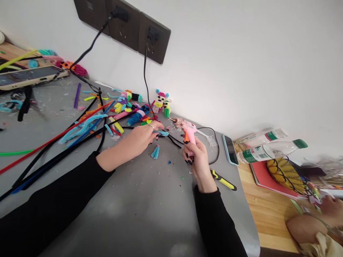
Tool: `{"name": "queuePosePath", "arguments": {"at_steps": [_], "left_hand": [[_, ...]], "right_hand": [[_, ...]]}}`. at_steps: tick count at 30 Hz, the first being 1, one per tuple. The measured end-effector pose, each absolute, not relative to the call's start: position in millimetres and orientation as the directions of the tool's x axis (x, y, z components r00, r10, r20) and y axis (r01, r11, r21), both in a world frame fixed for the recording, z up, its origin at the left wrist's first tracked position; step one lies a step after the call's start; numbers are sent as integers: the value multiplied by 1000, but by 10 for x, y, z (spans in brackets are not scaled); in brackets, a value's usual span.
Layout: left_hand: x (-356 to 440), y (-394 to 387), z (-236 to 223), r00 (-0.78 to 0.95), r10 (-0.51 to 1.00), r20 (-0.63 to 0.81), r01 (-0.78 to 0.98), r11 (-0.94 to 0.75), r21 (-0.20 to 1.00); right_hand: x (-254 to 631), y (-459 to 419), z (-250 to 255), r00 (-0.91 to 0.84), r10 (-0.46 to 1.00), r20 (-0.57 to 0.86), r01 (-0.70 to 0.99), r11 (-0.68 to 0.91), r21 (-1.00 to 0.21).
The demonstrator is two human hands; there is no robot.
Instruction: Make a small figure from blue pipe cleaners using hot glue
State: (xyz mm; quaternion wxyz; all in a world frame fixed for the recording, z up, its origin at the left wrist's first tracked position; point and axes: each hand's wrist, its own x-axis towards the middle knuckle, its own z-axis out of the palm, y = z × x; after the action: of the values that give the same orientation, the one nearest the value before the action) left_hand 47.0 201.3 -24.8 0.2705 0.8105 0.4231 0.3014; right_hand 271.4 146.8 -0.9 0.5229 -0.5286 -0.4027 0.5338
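I have the left hand (151, 134) pinching a light-blue fuzzy strip (162, 134) between thumb and fingers, over the grey desk (160, 214), and the right hand (197, 155) wrapped around the grip of a pink glue gun (190, 132), its nozzle pointing off to the left, beyond the strip and apart from it. A finger sits near the orange trigger, though I can't tell from here whether it is pressed. As for progress, I'd call it partway: two small figures (160, 101) stand near the wall with heads, bodies and eyes in place, and look finished to me. Several wrapped pieces (138, 115) lie in a cluster to their left (too tangled for me to say which are complete). What seems left is the light-blue work: the held strip joins nothing that I can make out, and a little light-blue bundle (155, 152) lies by itself on the desk, just below the left hand. Farther left, more loose light-blue strips (83, 128) lie unassembled among the long stems, while a yellow-and-black cutter (224, 180) rests untouched beside the right wrist.
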Motion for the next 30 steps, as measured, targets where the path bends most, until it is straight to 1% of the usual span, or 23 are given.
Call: {"name": "queuePosePath", "arguments": {"at_steps": [4,7,12,15,18,24,27,30], "left_hand": [[439,2036,-205,383,869,312,572,-489,658],[412,2029,-170,285,861,421,592,-504,629],[392,1977,-169,113,746,657,588,-583,561],[393,1961,-176,100,676,730,566,-642,517],[396,1967,-182,128,657,743,583,-656,479],[390,1989,-191,173,716,676,634,-607,480],[390,1997,-190,181,746,641,641,-584,498],[387,1997,-180,138,769,624,642,-549,535]], "right_hand": [[2714,1462,-27,120,984,-129,-114,-116,-987],[2713,1453,-57,135,985,-105,-62,-97,-993],[2685,1436,-69,176,983,-53,80,-68,-995],[2668,1437,-67,211,977,-36,135,-66,-989],[2659,1442,-70,224,974,-33,159,-70,-985],[2642,1437,-54,237,971,-19,208,-70,-976],[2641,1435,-51,247,969,-12,206,-64,-977],[2649,1435,-57,257,966,-7,204,-61,-977]]}}
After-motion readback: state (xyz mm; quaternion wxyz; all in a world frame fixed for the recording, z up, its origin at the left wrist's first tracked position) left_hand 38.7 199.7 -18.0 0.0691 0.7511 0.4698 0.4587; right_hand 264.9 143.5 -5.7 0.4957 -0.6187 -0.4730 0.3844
